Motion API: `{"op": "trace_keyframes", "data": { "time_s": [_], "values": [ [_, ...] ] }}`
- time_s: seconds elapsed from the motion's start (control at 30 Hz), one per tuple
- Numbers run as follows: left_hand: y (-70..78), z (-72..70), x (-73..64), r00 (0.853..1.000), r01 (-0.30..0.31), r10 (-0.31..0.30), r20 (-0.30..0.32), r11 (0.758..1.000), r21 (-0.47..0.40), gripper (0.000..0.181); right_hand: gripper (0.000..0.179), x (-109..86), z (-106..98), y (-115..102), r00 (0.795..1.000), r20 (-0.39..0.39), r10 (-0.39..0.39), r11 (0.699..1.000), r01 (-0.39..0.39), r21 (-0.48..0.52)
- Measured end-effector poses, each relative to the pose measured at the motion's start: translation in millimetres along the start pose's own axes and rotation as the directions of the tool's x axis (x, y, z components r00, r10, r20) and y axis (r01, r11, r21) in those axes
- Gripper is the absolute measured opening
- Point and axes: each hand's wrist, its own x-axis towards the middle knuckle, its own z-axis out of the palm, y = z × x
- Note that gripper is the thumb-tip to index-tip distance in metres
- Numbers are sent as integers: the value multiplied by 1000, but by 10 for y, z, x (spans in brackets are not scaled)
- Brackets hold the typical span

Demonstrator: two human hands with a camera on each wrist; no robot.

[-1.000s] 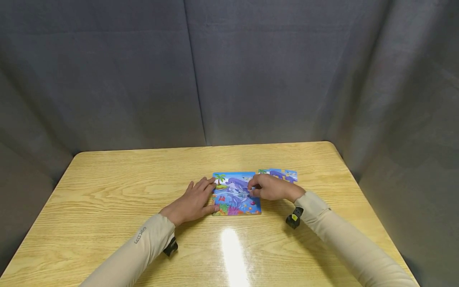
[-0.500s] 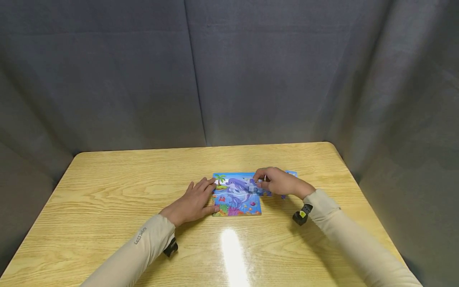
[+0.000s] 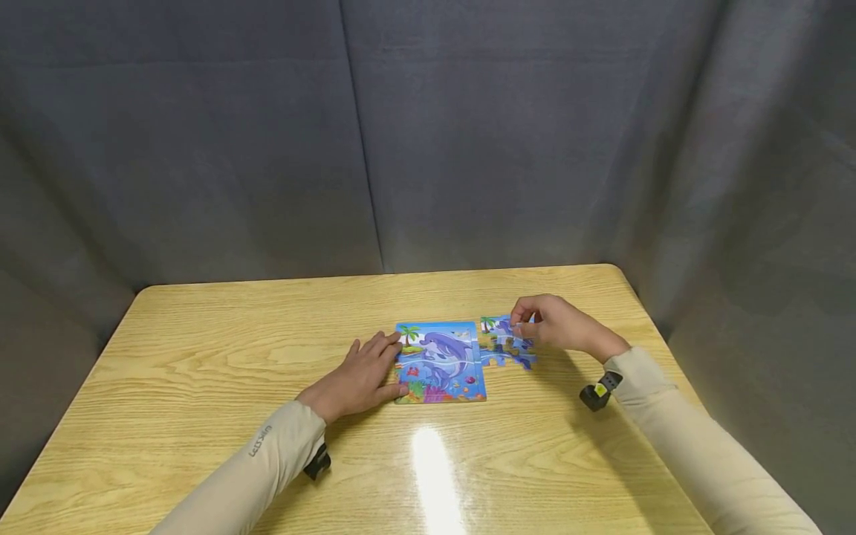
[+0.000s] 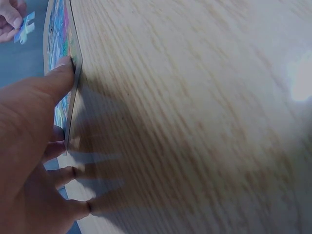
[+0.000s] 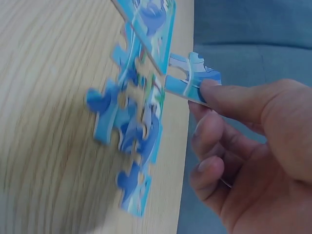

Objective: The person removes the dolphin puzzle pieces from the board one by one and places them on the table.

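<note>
A square picture board (image 3: 446,371) with dolphins, a palm tree and coral lies flat on the table. My left hand (image 3: 357,379) rests at its left side, fingers and thumb spread; in the left wrist view the thumb (image 4: 61,73) presses near the board's edge. My right hand (image 3: 562,325) pinches a blue and white jigsaw piece (image 5: 192,75) between thumb and fingers, raised over the partly joined jigsaw (image 3: 495,357). That jigsaw sits just right of the board, showing a palm tree and dolphin parts, with gaps among its pieces.
The wooden table (image 3: 234,349) reaches back to a grey curtain (image 3: 267,148), which also hangs at both sides. A bright glare streak (image 3: 435,475) crosses the table's front. Black wrist cameras (image 3: 595,395) hang under both cuffs.
My right hand has moved right with the piece, from over the board to above the partly joined jigsaw, uncovering the board's right side. The left hand has stayed in place.
</note>
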Motion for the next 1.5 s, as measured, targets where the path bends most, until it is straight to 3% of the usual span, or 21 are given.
{"op": "trace_keyframes", "data": {
  "time_s": [0.33,0.77,0.97,1.17,1.5],
  "values": [
    [-8,-15,-3,1000,0,0,5,1000,6,76,5,-177,-125,206,999,-13,30,999,-30,-30],
    [-2,-22,-1,1000,5,-5,-5,1000,2,77,4,-438,-159,451,995,13,101,993,-102,60],
    [-3,-19,-1,1000,3,-3,-3,1000,0,77,5,-454,-93,554,995,3,101,993,-101,55],
    [-4,-25,-3,1000,1,-1,1,1000,5,77,5,-415,-45,633,995,-27,98,995,-99,-10],
    [-6,-25,-4,1000,0,0,1,1000,-9,77,5,-373,-20,617,994,-48,99,992,-102,-69]
  ]
}}
